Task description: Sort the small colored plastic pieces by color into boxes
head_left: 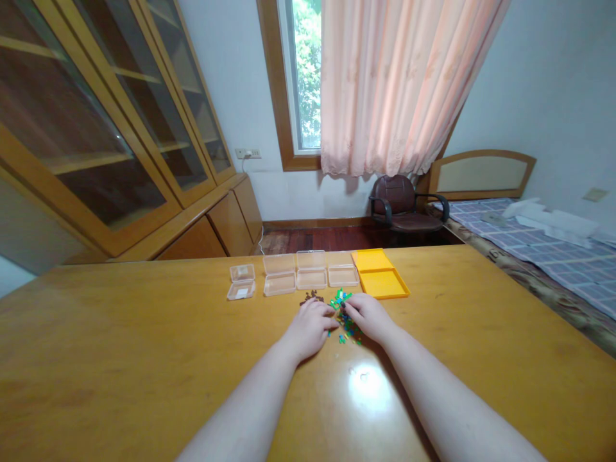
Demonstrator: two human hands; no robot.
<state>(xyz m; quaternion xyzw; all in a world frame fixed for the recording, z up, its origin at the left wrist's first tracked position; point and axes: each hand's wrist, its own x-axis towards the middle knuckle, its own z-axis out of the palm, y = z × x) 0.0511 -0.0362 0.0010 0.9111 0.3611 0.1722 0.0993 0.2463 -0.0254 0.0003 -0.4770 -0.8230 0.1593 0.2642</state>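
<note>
On the wooden table lies a loose heap of small green, blue and yellow pieces (350, 327), too small to name by kind. My left hand (312, 326) rests at the heap's left side, thumb and fingers apart, with a small brown pile (312, 295) just beyond its knuckles. From the right, my right hand (368, 314) reaches over the heap with its fingertips pinched together. A dark speck shows at those fingertips, but I cannot make out what it is. Green pieces (339, 295) lie beyond the fingertips of both hands.
Along the far side of the table (144, 359) stand several clear plastic boxes (312, 278) with raised lids. A yellow box (385, 283) lies open at their right. Past the far edge are a brown armchair (397, 199), a bed (543, 237) and a glass-fronted cabinet (163, 218).
</note>
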